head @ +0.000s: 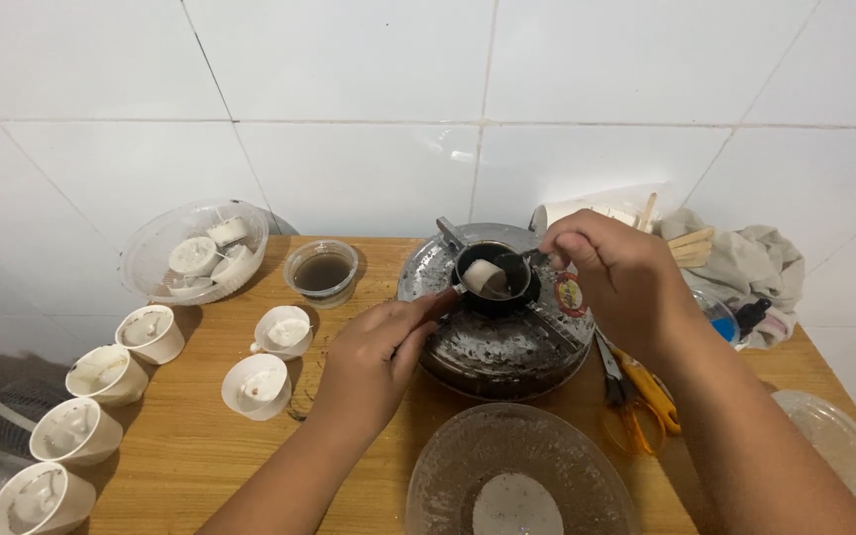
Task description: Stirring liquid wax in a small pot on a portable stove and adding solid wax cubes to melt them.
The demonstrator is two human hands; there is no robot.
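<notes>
Nearest us, at six o'clock, we see a cloudy glass bowl (517, 476) on the wooden worktop (190, 446). Just above it our left hand (374, 362) has its grip closed around the reddish handle (438, 302) of a small black pot (493, 277). The pot sits on a dark, crusted round burner (492, 347) at the centre. Our right hand (621, 277), at two o'clock from the left, pinches a spoon (517, 260) between fingertips, its grip tight on the stem, the bowl of the spoon touching a white block (482, 274) inside the pot.

At three o'clock orange-handled scissors (636, 391) lie beside the burner. At nine o'clock white cups (101, 376) filled with pale solid run along the worktop's edge, two more nearer the burner. Farther off, at eleven o'clock, we see a small tub of dark liquid (322, 269) and a clear bowl of white pieces (195, 253). At one o'clock lie wooden sticks (691, 246) and a crumpled cloth (755, 263) against the white tiled wall (349, 99).
</notes>
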